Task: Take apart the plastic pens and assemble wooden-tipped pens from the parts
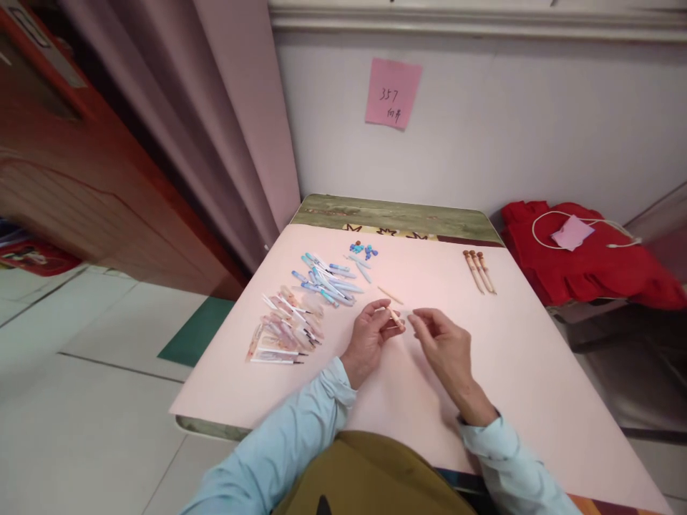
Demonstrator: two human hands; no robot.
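Observation:
My left hand (369,332) is closed around a short beige pen barrel (396,319), which slants between the thumb and fingers above the table. Just to its right, my right hand (444,345) has thumb and fingertips pinched together; anything in them is too small to make out. Beyond the left hand lies a slim beige pen part (390,295). To the left are a pile of blue pen parts (330,280) and, nearer me, a pile of pinkish pen parts with thin refills (287,325). Several small blue figures (363,249) lie at the back.
Three beige pens with brown tops (479,272) lie side by side at the right of the pink-covered table (515,372). Past the right edge, a red cloth (606,275) carries a white cable and a pink note (573,232). A wall stands behind the table.

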